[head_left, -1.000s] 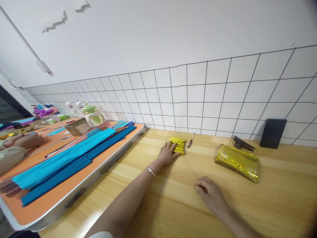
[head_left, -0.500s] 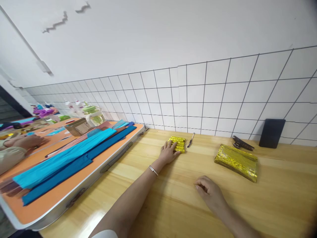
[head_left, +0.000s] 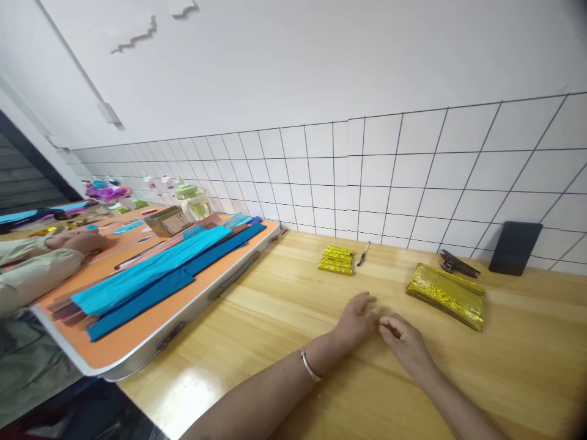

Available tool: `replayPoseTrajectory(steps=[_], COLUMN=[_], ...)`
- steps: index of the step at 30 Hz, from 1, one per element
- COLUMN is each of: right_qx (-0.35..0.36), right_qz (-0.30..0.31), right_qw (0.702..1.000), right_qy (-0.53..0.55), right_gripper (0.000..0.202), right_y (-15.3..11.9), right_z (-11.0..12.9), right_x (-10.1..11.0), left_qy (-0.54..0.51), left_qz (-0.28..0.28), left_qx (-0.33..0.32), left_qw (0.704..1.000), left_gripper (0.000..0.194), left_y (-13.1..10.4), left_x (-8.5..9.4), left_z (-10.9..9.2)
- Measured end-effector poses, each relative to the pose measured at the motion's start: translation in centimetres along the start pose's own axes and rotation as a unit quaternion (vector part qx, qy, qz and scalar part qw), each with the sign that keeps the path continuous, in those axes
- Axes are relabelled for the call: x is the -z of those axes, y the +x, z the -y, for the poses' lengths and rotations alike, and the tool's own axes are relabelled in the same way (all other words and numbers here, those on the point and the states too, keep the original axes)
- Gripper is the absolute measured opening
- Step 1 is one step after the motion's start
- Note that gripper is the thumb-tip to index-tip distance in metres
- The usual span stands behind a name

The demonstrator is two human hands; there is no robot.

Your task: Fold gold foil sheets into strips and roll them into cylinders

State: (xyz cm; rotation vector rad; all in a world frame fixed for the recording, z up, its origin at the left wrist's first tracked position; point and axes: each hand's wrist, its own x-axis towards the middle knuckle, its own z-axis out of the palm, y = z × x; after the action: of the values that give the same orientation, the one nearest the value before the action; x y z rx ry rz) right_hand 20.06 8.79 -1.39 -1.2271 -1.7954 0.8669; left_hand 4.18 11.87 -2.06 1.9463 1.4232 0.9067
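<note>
While hands (head_left: 356, 322) (head_left: 408, 343) sit close, gold bundles (head_left: 336, 260) (head_left: 447, 295) lie apart

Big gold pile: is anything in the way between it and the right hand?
Nothing visible stands between the right hand and the big gold pile, just tabletop. The clip lies on the pile's far side.
</note>
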Motion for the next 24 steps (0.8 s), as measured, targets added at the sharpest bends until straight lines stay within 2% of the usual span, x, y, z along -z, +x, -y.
replayPoseTrajectory(steps=[2,5,12,18,21,24], right_qx=[-0.011,-0.021,-0.032,-0.013,-0.007,-0.002], right_qz=[-0.006,-0.004,-0.004,0.032,0.041,0.000], right_qw=[1.000,0.999,0.999,0.999,0.997,0.990], right_qy=[0.016,0.027,0.026,-0.021,-0.068,-0.139], right_gripper=[0.024,0.025,0.027,0.027,0.027,0.027], right_y=[0.0,-0.2,-0.4,0.3,0.4,0.2], right_z=[-0.4,-0.5,0.4,0.1,-0.4,-1.4], right_x=[-0.1,-0.2,-0.4,-0.6,0.6,3.3], left_qy=[-0.059,-0.133,-0.244,-0.298,-0.316,-0.324], left_qz=[-0.024,-0.046,-0.050,-0.034,-0.040,-0.036], left_qx=[0.008,0.001,0.007,0.011,0.017,0.017], left_qw=[0.998,0.990,0.968,0.954,0.948,0.945], left_gripper=[0.033,0.029,0.026,0.017,0.017,0.018], left_y=[-1.3,-2.2,-2.3,-2.4,-2.4,-2.4], left_x=[-1.2,-1.8,-1.6,-0.9,-0.4,-0.1], left_z=[-0.8,-1.1,-0.3,-0.9,-1.2,-1.3])
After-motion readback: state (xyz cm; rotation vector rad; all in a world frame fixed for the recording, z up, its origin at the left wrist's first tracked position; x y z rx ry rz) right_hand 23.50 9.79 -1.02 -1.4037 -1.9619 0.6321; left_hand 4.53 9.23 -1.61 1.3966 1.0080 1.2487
